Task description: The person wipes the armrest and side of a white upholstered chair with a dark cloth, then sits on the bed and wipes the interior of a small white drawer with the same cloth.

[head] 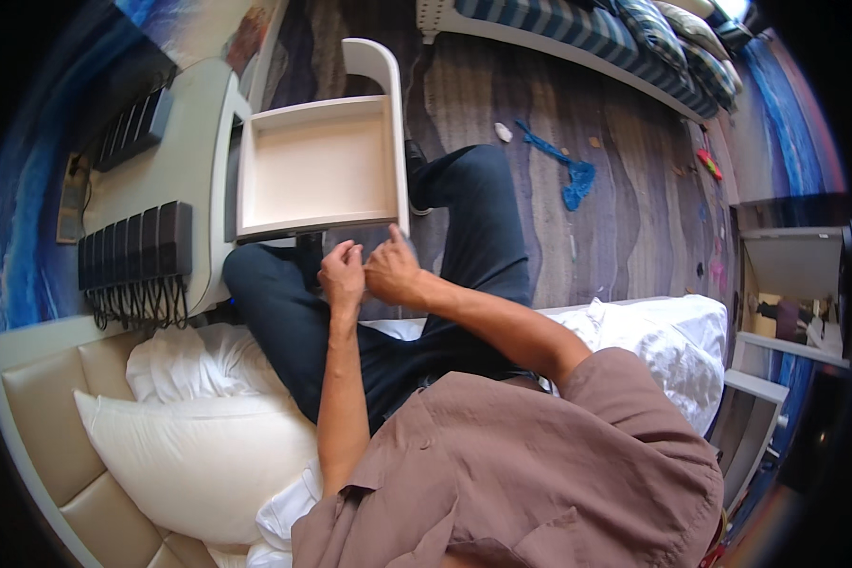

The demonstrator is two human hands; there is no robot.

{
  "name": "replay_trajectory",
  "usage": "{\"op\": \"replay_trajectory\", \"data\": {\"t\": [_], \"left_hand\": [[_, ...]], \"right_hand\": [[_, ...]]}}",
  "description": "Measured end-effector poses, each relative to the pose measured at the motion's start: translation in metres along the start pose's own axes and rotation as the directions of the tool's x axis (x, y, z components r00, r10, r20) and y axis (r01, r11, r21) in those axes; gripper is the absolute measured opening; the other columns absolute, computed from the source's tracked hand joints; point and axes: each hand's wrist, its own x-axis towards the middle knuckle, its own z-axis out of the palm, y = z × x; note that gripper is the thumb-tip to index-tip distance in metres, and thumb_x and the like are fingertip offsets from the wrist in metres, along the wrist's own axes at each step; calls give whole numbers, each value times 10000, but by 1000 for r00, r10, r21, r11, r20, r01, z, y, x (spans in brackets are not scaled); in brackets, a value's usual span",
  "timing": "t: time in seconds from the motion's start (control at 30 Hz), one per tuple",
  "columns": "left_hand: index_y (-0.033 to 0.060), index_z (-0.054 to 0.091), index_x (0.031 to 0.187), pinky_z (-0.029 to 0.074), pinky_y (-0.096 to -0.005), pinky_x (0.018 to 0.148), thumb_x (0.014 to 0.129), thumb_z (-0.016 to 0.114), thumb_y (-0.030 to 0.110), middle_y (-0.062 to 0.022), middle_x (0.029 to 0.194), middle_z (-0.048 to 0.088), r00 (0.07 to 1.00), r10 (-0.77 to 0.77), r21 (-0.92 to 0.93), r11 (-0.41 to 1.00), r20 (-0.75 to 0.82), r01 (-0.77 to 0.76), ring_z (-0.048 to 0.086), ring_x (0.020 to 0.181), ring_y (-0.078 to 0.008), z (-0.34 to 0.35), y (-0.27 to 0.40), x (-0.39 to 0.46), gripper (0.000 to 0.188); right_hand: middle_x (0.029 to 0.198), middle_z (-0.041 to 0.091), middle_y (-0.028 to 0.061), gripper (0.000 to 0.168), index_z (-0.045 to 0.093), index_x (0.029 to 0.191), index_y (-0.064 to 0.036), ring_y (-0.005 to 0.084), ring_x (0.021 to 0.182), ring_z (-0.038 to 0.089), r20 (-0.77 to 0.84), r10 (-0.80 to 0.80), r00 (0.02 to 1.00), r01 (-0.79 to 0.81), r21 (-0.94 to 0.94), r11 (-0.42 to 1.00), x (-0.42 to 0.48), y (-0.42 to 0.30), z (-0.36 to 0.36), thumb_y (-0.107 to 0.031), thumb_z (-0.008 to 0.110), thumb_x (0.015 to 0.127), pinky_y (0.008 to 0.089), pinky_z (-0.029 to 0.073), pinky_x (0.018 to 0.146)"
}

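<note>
A white drawer [319, 167] stands pulled out of a white nightstand [192, 142], its curved front panel on the right side. Just below the drawer's near side is my left hand [342, 271], fingers curled and thumb near the index fingertip; whether it pinches something small cannot be told. Close beside it on the right, my right hand [394, 268] points its index finger up towards the drawer's near right corner, and the other fingers are bent. Whether that hand holds anything is unclear. Both hands are above the gap between my knees.
Black devices with cables [138, 245] line the nightstand's near edge; another black rack [133, 128] sits farther back. A white pillow [199, 454] lies on the bed at left. Blue plastic [579, 184] and scraps litter the patterned carpet. A striped sofa [561, 35] stands beyond.
</note>
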Motion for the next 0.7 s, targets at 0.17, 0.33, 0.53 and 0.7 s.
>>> {"op": "replay_trajectory", "data": {"t": [0.17,0.33,0.53,0.7], "left_hand": [[-47,685,1116,545,-291,798,925,613,152,-130,942,747,988,-125,-173,975,88,139,709,853,-184,-10,-1,7,285],[-50,683,1123,530,-291,826,946,609,168,-127,1002,743,991,-127,-221,966,35,132,696,919,-182,-12,6,6,291],[-37,688,1114,530,-300,827,942,615,189,-133,979,746,999,-34,-114,993,17,36,702,900,-193,-10,11,4,293],[17,713,1090,527,-314,813,928,646,256,-141,966,745,992,-100,71,993,76,94,707,906,-210,-11,10,1,297]], "right_hand": [[855,717,195,245,707,809,-52,351,807,705,-13,27,1000,-20,367,930,10,-8,4,-266,596,851,513,520,792],[940,720,187,255,708,936,-59,360,842,706,77,34,996,-63,413,908,22,-9,11,-277,594,870,449,553,741],[1153,694,152,327,696,1147,-104,318,1062,675,336,-46,941,-37,237,971,51,16,16,-286,556,914,432,545,851],[1310,630,117,382,642,1291,-145,288,1210,607,399,127,908,-62,-172,983,66,8,20,-272,561,941,506,476,967]]}}
